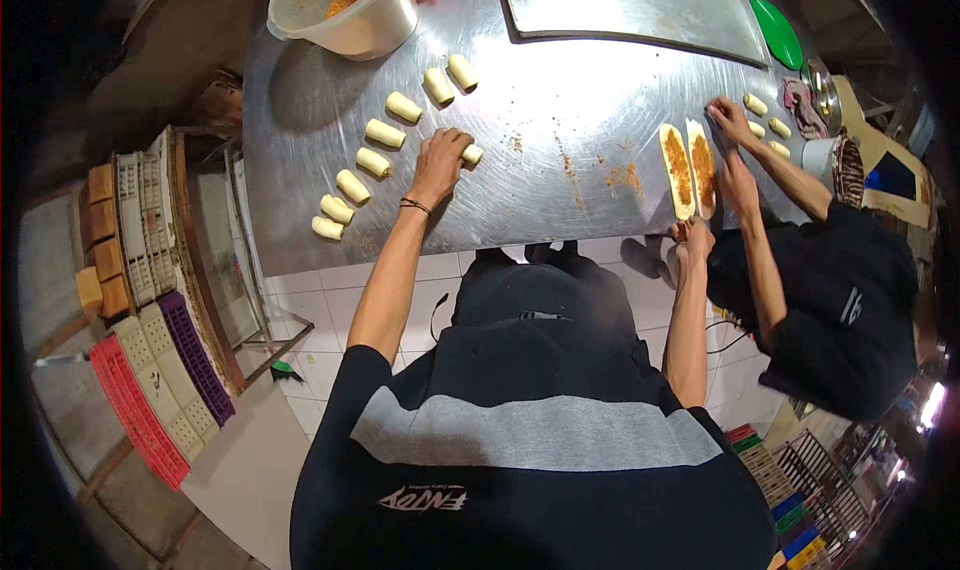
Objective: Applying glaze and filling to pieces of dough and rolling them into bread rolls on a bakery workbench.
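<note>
My left hand (438,170) is curled over a pale dough roll (472,155) on the steel table, and the roll's end shows past the fingers. My right hand (693,238) is at the near end of two long flat dough strips (678,175) spread with orange-brown filling. Its fingers look pinched on the end of the left strip, though the fingertips are partly hidden. Several finished dough rolls (384,134) lie in a curved row left of and beyond my left hand.
A co-worker's hands (733,120) are beside the strips at right, with several small rolls (778,127) nearby. A filling tub (365,25) stands far left on the steel table (540,80). A metal tray (640,5) and green lid (777,32) lie at the back. Filling crumbs (625,178) are scattered mid-table.
</note>
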Demonstrator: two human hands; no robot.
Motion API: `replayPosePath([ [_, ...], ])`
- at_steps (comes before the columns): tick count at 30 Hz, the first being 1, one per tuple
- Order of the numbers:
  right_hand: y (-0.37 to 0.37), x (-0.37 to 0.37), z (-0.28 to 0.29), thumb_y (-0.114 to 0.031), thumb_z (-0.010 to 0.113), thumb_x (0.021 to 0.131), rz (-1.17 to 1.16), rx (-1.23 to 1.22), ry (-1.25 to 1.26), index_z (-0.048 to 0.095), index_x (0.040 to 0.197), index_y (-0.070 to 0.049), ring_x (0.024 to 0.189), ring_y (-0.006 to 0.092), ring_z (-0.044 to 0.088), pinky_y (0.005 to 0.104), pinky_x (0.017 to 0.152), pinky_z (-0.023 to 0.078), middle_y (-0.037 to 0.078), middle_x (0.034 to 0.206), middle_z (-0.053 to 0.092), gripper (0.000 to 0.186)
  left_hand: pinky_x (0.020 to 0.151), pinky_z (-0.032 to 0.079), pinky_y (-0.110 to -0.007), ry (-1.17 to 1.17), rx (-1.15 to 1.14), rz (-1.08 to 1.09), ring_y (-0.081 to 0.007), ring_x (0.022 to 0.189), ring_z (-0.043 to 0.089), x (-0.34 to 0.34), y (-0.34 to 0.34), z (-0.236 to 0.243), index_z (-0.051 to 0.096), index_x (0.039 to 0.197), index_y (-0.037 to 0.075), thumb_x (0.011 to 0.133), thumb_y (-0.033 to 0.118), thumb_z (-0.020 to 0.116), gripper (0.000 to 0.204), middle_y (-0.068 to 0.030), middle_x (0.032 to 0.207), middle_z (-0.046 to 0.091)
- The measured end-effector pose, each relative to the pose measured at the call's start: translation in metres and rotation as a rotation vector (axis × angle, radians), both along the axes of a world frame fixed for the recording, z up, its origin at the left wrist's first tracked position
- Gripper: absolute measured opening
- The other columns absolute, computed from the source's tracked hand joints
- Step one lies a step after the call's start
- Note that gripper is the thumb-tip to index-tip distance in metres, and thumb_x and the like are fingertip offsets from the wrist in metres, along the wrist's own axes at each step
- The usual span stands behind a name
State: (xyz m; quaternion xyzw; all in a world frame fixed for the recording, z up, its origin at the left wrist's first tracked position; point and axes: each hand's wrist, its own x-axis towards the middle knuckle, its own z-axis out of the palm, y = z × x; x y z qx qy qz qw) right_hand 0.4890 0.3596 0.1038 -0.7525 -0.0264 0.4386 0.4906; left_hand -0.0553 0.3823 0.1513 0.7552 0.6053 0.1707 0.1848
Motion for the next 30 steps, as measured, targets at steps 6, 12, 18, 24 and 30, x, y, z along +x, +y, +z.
replayPosePath([
  [6, 0.007, 0.021, -0.004, -0.01, 0.069, 0.09, -0.077, -0.148, 0.227, 0.066, 0.09, -0.005, 0.063, 0.0197, 0.063, 0.0333, 0.052, 0.05, 0.007, 0.078, 0.066, 0.006, 0.097, 0.043, -0.047, -0.051, 0.078, 0.314, -0.0312, 0.116, 0.056, 0.014, -0.009, 0.027, 0.066, 0.117, 0.01, 0.083, 0.008, 0.066, 0.034, -0.0095, 0.115, 0.064],
  [12, 0.012, 0.015, 0.006, -0.01, 0.071, 0.09, 0.152, -0.068, 0.11, 0.066, 0.084, -0.004, 0.061, 0.016, 0.061, 0.0293, 0.047, 0.048, 0.006, 0.076, 0.065, 0.01, 0.105, 0.043, -0.046, 0.17, 0.246, 0.279, -0.0372, 0.12, 0.057, 0.073, 0.02, 0.025, 0.061, 0.13, 0.003, 0.086, 0.009, 0.067, 0.045, -0.0207, 0.123, 0.064],
  [18, 0.016, -0.004, 0.022, -0.009, 0.07, 0.09, 0.114, -0.012, -0.046, 0.069, 0.093, -0.001, 0.065, 0.0168, 0.063, 0.0299, 0.05, 0.053, 0.007, 0.081, 0.068, 0.009, 0.112, 0.042, -0.046, -0.493, -0.12, -0.113, -0.041, 0.128, 0.055, 0.244, 0.11, 0.004, 0.06, 0.132, -0.004, 0.096, 0.01, 0.053, 0.039, -0.0259, 0.134, 0.061],
  [24, 0.024, -0.006, 0.025, -0.012, 0.07, 0.092, 0.083, -0.05, -0.044, 0.066, 0.097, -0.002, 0.061, 0.0168, 0.063, 0.0284, 0.051, 0.055, 0.007, 0.08, 0.065, 0.012, 0.107, 0.046, -0.048, -0.593, -0.406, -0.14, -0.0443, 0.126, 0.056, 0.364, 0.172, -0.026, 0.059, 0.127, -0.007, 0.09, 0.003, 0.052, 0.039, -0.0313, 0.127, 0.062],
  [30, 0.03, -0.006, 0.025, -0.013, 0.074, 0.091, 0.156, -0.11, -0.046, 0.065, 0.101, 0.002, 0.065, 0.0159, 0.063, 0.0304, 0.053, 0.055, 0.007, 0.083, 0.066, 0.02, 0.098, 0.048, -0.054, -0.347, -0.487, 0.04, -0.0456, 0.111, 0.06, 0.392, 0.17, -0.025, 0.065, 0.105, -0.004, 0.086, -0.002, 0.052, 0.023, -0.0298, 0.111, 0.064],
])
